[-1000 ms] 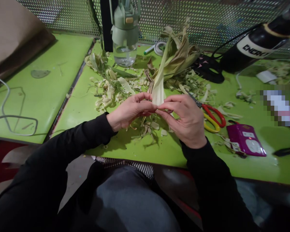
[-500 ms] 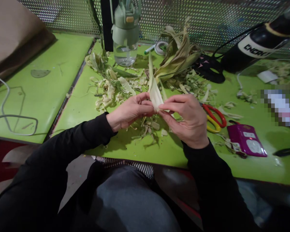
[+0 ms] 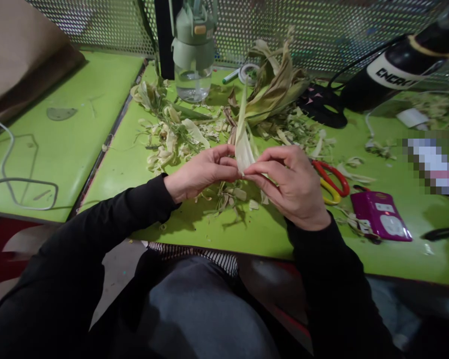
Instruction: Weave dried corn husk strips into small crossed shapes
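A pale corn husk (image 3: 243,144) stands upright between my two hands, its narrow tip pointing away from me. My left hand (image 3: 213,169) pinches its lower end from the left. From the other side, my right hand (image 3: 290,182) grips the bottom edge between thumb and fingers. The fingertips of both hands nearly meet there. Husk scraps (image 3: 234,194) lie on the green table (image 3: 209,232) below. Behind the held piece rests a bundle of drier, brownish husks (image 3: 279,97).
A water bottle (image 3: 193,60) stands at the back beside a tape roll (image 3: 249,74). Right of my hand lie red-and-yellow-handled scissors (image 3: 333,179) and a purple box (image 3: 381,215). A black bottle-shaped object (image 3: 389,70) leans at back right. Husk trimmings (image 3: 168,134) cover the left-centre.
The husk has shifted slightly right and its tip has swung to the right. My right hand has turned a little, its fingertips still at the husk's base. My left hand is nearly unchanged.
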### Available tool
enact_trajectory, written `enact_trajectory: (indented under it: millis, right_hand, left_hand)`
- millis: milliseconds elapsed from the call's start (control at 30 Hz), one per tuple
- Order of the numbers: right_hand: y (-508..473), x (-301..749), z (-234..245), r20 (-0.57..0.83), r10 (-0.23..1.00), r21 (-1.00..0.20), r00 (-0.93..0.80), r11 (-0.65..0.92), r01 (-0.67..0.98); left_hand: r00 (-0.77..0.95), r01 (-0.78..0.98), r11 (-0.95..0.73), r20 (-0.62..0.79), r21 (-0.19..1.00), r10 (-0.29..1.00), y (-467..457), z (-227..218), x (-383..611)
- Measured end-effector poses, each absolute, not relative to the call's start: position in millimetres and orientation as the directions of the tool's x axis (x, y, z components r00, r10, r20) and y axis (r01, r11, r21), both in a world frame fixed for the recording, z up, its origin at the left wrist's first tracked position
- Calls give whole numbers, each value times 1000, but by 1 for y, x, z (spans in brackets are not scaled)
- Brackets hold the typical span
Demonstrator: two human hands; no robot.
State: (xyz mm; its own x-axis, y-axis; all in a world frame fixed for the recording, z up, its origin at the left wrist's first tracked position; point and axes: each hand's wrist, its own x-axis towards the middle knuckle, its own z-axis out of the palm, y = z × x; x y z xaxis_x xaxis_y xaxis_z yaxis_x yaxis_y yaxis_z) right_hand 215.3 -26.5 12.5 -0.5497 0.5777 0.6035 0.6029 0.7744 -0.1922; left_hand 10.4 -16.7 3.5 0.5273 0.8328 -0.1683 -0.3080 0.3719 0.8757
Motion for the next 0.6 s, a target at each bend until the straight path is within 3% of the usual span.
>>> enact_trajectory:
  millis: [333, 600]
  right_hand:
    - [-28, 211, 12, 628, 604, -247, -490, 753, 610]
    - [-34, 204, 9, 604, 726, -438, -328, 646, 625]
  left_hand:
    - [451, -277, 91, 46, 957, 891, -21, -5, 17]
    - [390, -263, -8, 114, 965, 914, -25, -6, 19]
